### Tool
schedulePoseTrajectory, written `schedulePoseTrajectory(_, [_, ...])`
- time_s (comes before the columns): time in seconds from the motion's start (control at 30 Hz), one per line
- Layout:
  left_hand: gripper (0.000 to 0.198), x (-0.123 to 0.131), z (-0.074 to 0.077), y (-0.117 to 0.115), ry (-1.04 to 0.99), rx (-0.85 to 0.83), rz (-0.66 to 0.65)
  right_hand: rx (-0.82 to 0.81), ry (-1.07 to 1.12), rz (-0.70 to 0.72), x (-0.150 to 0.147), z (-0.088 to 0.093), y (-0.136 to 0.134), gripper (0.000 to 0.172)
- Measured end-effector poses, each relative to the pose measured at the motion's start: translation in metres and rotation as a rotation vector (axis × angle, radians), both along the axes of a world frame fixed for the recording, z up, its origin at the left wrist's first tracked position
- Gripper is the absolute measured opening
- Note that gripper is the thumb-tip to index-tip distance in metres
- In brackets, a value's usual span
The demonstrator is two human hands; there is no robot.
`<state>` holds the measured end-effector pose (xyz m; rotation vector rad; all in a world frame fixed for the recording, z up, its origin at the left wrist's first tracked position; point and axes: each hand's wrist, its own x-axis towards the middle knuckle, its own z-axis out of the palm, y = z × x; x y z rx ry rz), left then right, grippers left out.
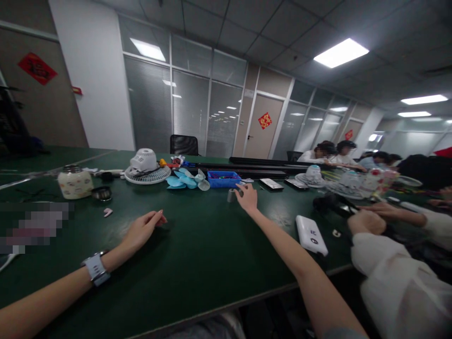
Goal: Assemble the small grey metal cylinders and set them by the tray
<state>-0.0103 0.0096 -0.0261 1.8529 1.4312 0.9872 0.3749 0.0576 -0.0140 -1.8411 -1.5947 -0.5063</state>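
Note:
My right hand (pixel 247 197) reaches over the green table (pixel 197 263), its fingertips at a small grey cylinder (pixel 230 196) that stands upright in front of a blue basket (pixel 223 180). Thumb and forefinger are at the cylinder's upper right; whether they grip it is too small to tell. My left hand (pixel 143 228) hovers low over the left part of the table, thumb and fingers drawn together, with a watch on the wrist. Anything between those fingertips cannot be made out. Light blue fan blades (pixel 187 180) lie left of the basket.
A white fan part (pixel 147 169), a patterned jar (pixel 75 182) and a black lid (pixel 101 193) are at the left. A white device (pixel 311 235) lies right of my right forearm. Beside it, another person's hands (pixel 367 222) handle a dark object. Long black bars (pixel 261 168) lie behind.

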Motion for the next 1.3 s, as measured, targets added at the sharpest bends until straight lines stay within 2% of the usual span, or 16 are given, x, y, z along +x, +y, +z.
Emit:
schedulePoseTrajectory(0.13, [0.06,-0.006,-0.009,0.011,0.044,-0.013,0.013,0.004,0.114,-0.061,0.01,-0.013,0.005,0.058])
schedulePoseTrajectory(0.37, [0.052,-0.015,-0.022,0.027,0.058,-0.048,-0.008,-0.198,0.304,-0.013,0.019,-0.023,0.013,0.049])
schedulePoseTrajectory(0.57, [0.05,-0.015,-0.022,0.025,0.019,-0.06,-0.008,-0.159,0.391,-0.023,0.018,-0.025,-0.01,0.042])
schedulePoseTrajectory(0.67, [0.05,-0.011,-0.018,0.02,-0.011,-0.033,0.016,-0.128,0.446,0.003,0.003,-0.025,-0.03,0.04])
schedulePoseTrajectory(0.73, [0.052,-0.007,-0.013,0.012,-0.026,0.01,0.028,-0.107,0.486,0.1,-0.021,-0.024,-0.044,0.04])
schedulePoseTrajectory(0.83, [0.058,0.003,-0.005,-0.003,-0.015,0.098,-0.051,-0.114,0.515,0.4,-0.069,-0.022,-0.064,0.044])
schedulePoseTrajectory(0.9, [0.064,0.014,0.0,-0.012,0.016,0.149,-0.094,-0.158,0.491,0.596,-0.102,-0.019,-0.075,0.046])
schedulePoseTrajectory(1.0, [0.066,0.031,0.004,-0.021,0.069,0.239,-0.102,-0.218,0.404,0.783,-0.137,-0.013,-0.085,0.048])
schedulePoseTrajectory(1.13, [0.054,0.044,0.004,-0.021,0.087,0.299,-0.137,-0.232,0.331,0.848,-0.152,-0.007,-0.09,0.051])
schedulePoseTrajectory(1.3, [0.048,0.04,0.004,-0.018,0.122,0.347,-0.062,-0.189,0.227,0.829,-0.153,-0.007,-0.091,0.056])
